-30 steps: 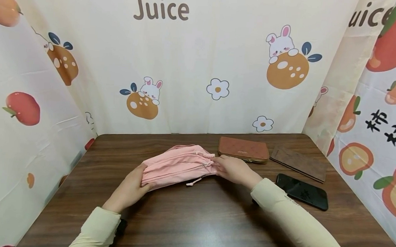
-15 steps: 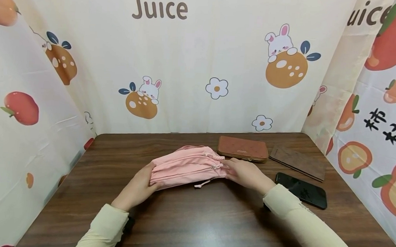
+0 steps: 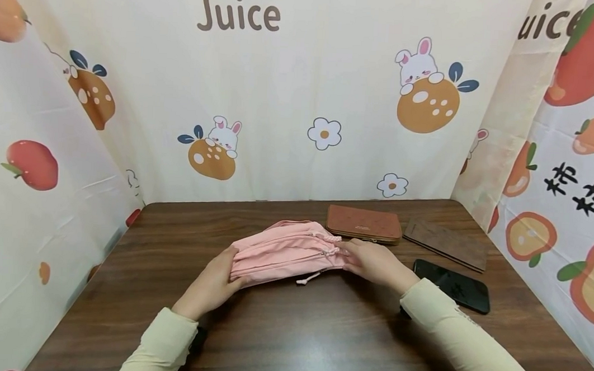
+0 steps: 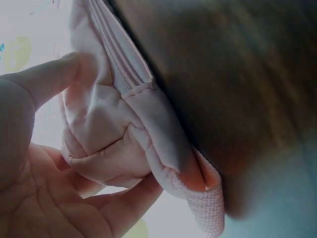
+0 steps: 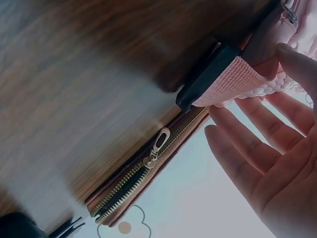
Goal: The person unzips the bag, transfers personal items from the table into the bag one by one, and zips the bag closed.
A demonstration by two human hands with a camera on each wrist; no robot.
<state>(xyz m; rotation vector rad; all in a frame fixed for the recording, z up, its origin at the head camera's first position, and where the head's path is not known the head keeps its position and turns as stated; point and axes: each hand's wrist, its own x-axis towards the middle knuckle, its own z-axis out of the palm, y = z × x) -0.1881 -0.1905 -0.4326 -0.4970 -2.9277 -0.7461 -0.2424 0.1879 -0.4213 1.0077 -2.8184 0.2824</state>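
Observation:
A pink waist bag [image 3: 283, 252] with several zippers and corded pulls lies across the middle of the table. My left hand [image 3: 212, 282] grips its left end; in the left wrist view the thumb presses the front cloth, the other fingers reach behind, and a woven pink tab [image 4: 205, 208] sticks out below. At the opposite end my right hand [image 3: 376, 262] holds the bag, thumb on the front and fingers spread behind. The right wrist view shows a black piece [image 5: 208, 74] beside pink webbing [image 5: 233, 84] at that end.
Behind my right hand lies a brown zip wallet [image 3: 364, 222], its brass zipper pull [image 5: 159, 141] close to the bag's end. Farther right are a flat dark-brown wallet [image 3: 445, 243] and a black phone [image 3: 450, 286]. A printed curtain [image 3: 281, 95] surrounds the wooden table [image 3: 289, 342].
Both hands have shifted the pink waist bag a short way to the right across the table, most of it in the first half second. The wallets and phone stay where they were.

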